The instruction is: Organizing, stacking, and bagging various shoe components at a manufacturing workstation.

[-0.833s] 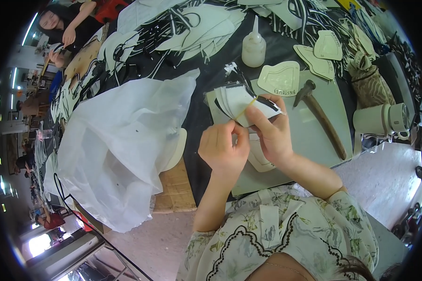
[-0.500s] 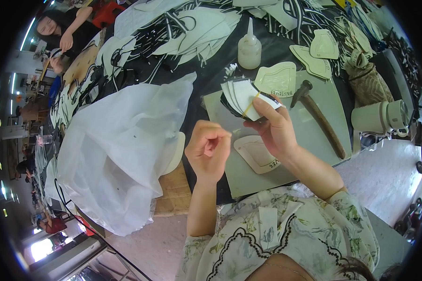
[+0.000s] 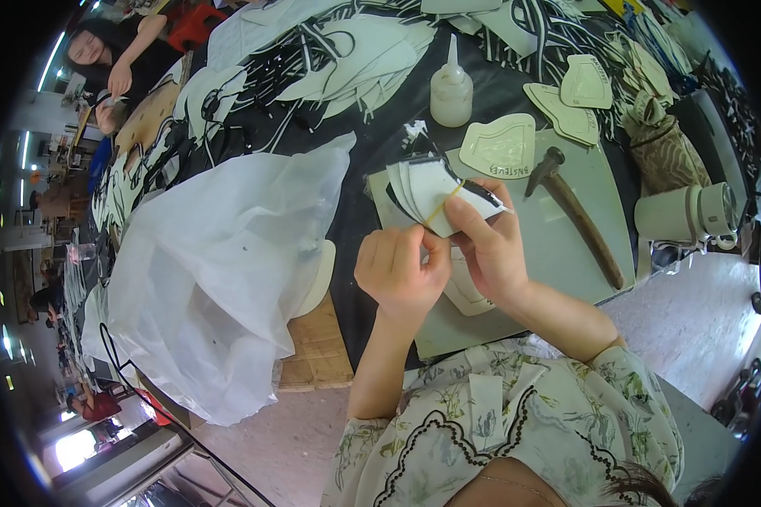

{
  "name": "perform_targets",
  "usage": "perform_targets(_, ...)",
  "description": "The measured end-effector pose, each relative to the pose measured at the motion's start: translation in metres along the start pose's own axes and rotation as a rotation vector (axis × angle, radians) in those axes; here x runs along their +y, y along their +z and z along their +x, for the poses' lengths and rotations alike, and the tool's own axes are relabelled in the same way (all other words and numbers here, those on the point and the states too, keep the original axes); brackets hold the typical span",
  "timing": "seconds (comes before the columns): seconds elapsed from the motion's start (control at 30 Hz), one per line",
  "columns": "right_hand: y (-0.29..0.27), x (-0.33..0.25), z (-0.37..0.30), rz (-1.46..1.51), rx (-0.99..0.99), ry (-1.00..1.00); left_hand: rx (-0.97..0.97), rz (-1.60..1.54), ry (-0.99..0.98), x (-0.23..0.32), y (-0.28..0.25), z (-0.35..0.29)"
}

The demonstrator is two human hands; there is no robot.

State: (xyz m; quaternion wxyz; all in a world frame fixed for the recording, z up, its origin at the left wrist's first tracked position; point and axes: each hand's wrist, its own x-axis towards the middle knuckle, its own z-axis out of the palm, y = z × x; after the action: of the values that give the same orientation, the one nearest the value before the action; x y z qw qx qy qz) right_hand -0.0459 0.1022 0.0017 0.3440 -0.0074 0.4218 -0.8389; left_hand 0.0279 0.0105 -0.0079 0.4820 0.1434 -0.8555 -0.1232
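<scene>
My right hand point(image 3: 497, 253) grips a fanned bundle of white and black cut pieces point(image 3: 414, 190), the thumb lying across its face. A thin yellow rubber band point(image 3: 441, 207) circles the bundle. Against the bundle's lower edge, at the near end of the band, my left hand point(image 3: 404, 269) is closed with thumb and forefinger pinched together. What sits in that pinch is hidden. Beneath both hands lies a grey-green board point(image 3: 558, 253), with a pale curved template point(image 3: 467, 291) partly covered by the right hand.
A hammer point(image 3: 579, 211) rests on the board's right side. Beyond are a nozzle bottle point(image 3: 451, 95), cream templates point(image 3: 497, 145) and heaped white pieces with black strips point(image 3: 359, 63). A plastic sheet point(image 3: 220, 262) spreads at left; a white mug point(image 3: 685, 211) stands right. Another person sits far left.
My left hand has moved right and up to the bundle's lower edge, its fingers now pinched there. The bundle has shifted slightly left and down in my right hand.
</scene>
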Motion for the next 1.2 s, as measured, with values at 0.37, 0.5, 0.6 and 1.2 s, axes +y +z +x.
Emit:
perform_targets(0.37, 0.004, -0.018, -0.001, 0.029, -0.125, 0.179, -0.051, -0.83, -0.395, -0.012, -0.017, -0.004)
perform_targets(0.5, 0.004, -0.019, 0.0, -0.059, -0.063, 0.111, -0.087, -0.536, -0.168, -0.012, -0.024, 0.002)
perform_targets(0.6, -0.002, -0.022, 0.007, -0.061, -0.04, 0.105, -0.061, -0.24, -0.082, -0.013, -0.029, 0.003)
perform_targets(1.2, 0.005, -0.01, -0.003, 0.03, -0.025, 0.037, 0.065, -0.047, 0.036, -0.004, -0.007, 0.003)
